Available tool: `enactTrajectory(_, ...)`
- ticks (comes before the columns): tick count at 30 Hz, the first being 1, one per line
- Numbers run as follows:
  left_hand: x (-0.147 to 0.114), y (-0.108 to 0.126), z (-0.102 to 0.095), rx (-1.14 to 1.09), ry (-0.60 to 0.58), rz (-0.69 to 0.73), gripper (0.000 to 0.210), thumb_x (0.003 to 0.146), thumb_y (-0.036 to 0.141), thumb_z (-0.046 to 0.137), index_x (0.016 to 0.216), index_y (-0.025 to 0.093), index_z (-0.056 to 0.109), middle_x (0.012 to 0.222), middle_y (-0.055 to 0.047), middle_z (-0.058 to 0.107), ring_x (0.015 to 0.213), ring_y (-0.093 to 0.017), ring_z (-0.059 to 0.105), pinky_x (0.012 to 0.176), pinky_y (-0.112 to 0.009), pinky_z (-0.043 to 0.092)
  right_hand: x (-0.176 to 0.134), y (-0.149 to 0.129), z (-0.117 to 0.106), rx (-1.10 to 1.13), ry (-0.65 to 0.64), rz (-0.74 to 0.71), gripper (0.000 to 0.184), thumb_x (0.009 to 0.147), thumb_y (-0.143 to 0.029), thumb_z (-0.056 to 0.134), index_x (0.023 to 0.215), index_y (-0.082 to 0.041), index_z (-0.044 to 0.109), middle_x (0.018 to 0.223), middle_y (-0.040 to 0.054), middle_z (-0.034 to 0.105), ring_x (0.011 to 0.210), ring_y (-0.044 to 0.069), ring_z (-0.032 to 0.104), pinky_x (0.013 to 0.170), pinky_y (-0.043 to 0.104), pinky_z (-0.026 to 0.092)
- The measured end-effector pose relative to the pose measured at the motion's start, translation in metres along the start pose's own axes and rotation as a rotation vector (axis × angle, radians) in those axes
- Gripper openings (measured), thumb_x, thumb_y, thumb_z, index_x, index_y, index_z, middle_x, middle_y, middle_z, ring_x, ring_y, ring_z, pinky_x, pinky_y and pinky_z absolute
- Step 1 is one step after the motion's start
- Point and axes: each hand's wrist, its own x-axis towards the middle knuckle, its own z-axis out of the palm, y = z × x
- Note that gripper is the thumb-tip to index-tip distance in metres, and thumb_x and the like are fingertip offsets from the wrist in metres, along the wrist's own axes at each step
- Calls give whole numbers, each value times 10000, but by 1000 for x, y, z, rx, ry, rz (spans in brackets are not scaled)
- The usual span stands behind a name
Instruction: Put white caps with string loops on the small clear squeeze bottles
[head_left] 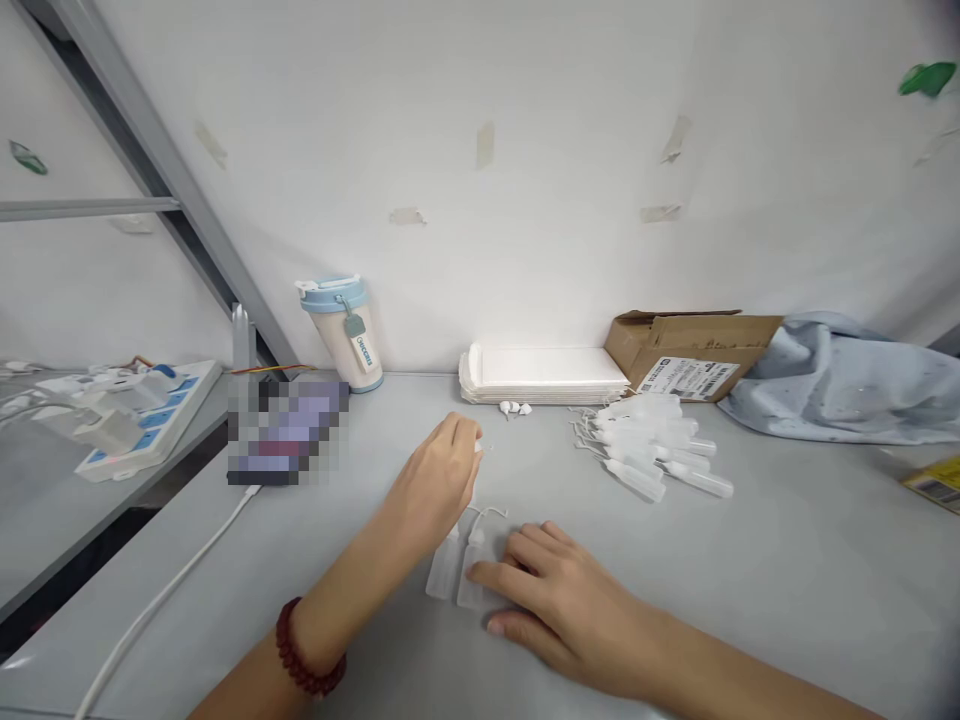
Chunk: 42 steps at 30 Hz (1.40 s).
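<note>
My left hand (444, 462), with a dark red bead bracelet (309, 655) at its wrist, is closed above the table. A bit of white shows at its fingertips; most of what it pinches is hidden. Two small translucent squeeze bottles lie below it: a left bottle (444, 568) and a right bottle (471, 580), with thin white strings at their tops. My right hand (551, 595) rests on the table, fingers apart and slightly bent, its index fingertip touching the right bottle. Several similar bottles (649, 440) lie in a pile at the right, strings pointing left.
Small white pieces (515, 408) lie before a stack of white padded envelopes (547, 368). Behind the bottle pile stand a cardboard box (690, 345) and pale blue cloth (847, 385). At left are a tumbler (349, 340), a blurred phone (289, 435) with its cable (165, 590), and a power strip (150, 430).
</note>
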Motion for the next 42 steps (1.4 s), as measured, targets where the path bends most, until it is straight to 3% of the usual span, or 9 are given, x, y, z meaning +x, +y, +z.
enactTrajectory(10,-1,3,-3,3,42,47,137,869,133,378,915,181,498,873,-46,557,721,-165,538,620,-284,430,-3,4,3,-116,60,-45,244,902,-379,435,1003,-203,571,795,39,528,735,164,482,656,287,374)
enactTrajectory(18,1,9,-10,-482,-24,-203,200,836,324,496,935,208,625,912,-31,659,784,-163,606,618,-250,478,-15,28,-18,-93,317,-12,214,895,-221,425,1070,-167,536,836,75,518,741,169,491,637,275,441)
enactTrajectory(23,3,11,-15,-783,-160,-282,256,812,370,545,992,231,661,1020,-30,656,886,-172,598,746,-273,490,-17,33,-34,-171,462,-60,201,875,-159,435,1054,-172,528,883,92,530,779,180,500,646,292,452)
enactTrajectory(28,3,18,-12,-1048,-267,-311,271,766,352,613,971,176,635,971,-59,662,881,-183,606,759,-302,503,-17,27,-32,-5,423,-69,161,877,-185,432,1011,-187,521,865,71,543,779,162,519,666,274,463)
enactTrajectory(38,1,18,-4,-1083,-276,-258,168,731,271,651,870,178,664,924,-32,653,877,-163,592,775,-270,490,-16,26,-36,393,304,111,164,785,-87,456,882,-206,513,787,-4,565,694,116,484,549,199,399)
enactTrajectory(42,0,19,-2,-1116,-302,-220,126,739,242,641,837,176,684,912,-36,637,868,-158,581,776,-267,482,-16,27,-41,549,254,146,152,747,-68,435,803,-195,496,709,-20,533,661,109,458,590,218,381)
